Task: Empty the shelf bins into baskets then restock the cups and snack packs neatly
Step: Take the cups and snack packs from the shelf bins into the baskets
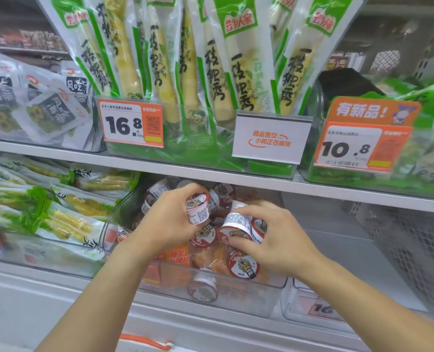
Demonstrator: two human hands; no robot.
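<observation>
In the clear bin on the lower shelf, cups lie jumbled over orange snack packs. Both hands are directly above: the left hand grips one cup tilted, and the right hand clasps another on its side.

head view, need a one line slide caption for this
Both hands lift small cups: left hand holds one cup, right hand grips another, over a clear shelf bin.

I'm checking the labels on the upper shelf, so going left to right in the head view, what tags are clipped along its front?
Orange 16.8 price tag → white tag with orange writing → orange 10.8 price tag.
</observation>
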